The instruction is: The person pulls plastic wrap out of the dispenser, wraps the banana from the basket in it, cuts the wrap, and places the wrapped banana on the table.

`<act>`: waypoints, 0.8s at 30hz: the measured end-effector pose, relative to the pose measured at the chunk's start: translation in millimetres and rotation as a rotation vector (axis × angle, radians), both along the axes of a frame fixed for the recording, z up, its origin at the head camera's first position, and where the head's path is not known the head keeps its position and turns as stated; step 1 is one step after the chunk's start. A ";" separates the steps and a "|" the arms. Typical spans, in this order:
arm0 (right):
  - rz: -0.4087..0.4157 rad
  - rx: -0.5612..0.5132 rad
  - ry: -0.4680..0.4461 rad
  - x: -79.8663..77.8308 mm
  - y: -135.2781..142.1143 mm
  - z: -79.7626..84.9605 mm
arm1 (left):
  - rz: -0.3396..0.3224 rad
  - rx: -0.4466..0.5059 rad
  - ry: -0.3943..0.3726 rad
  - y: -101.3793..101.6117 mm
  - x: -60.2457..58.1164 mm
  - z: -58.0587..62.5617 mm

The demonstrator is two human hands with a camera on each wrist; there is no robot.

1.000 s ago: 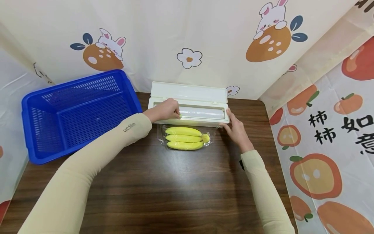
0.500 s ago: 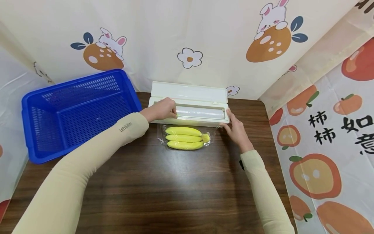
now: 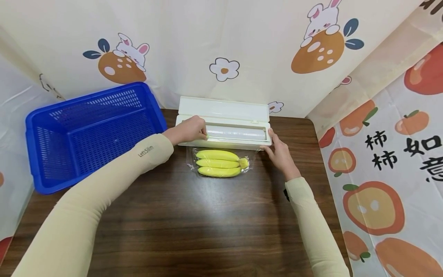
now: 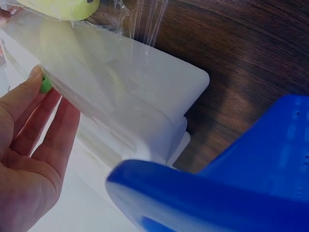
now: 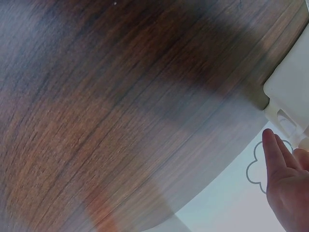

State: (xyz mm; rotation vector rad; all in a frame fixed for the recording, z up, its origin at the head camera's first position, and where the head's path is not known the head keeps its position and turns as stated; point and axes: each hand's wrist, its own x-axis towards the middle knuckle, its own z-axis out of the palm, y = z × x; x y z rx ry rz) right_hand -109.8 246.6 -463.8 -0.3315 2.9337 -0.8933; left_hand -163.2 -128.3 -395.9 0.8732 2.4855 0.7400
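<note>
A white cling film dispenser [image 3: 228,145] lies along the back of the table, its lid [image 3: 224,109] raised and the film roll [image 3: 238,133] showing inside. My left hand [image 3: 188,130] pinches a small green slide cutter [image 4: 46,85] between thumb and fingertips, on the dispenser's front edge toward its left end. My right hand [image 3: 281,156] holds the right end, thumb at the front corner and fingers along the side. Just in front lies a bunch of yellow bananas [image 3: 217,164] covered in clear film, with crinkled film edges at both sides.
A blue perforated plastic basket [image 3: 98,169] stands to the left, close to the left end of the dispenser. A patterned curtain [image 3: 194,46] hangs right behind, and another covers the right side. Dark wooden tabletop [image 3: 207,231] spreads in front.
My left hand has slid a little to the left along the dispenser's front edge with the slide cutter. My right hand, the bananas and the basket have stayed put.
</note>
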 end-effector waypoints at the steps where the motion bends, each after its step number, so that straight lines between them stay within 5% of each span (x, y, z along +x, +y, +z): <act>1: 0.001 0.000 0.002 -0.2 -0.1 -0.1 | 0.001 -0.002 0.000 -0.7 -0.1 0.1; 24: -0.023 0.070 -0.023 -1.8 -2.5 3.4 | 0.022 -0.077 0.028 -12.8 2.7 2.8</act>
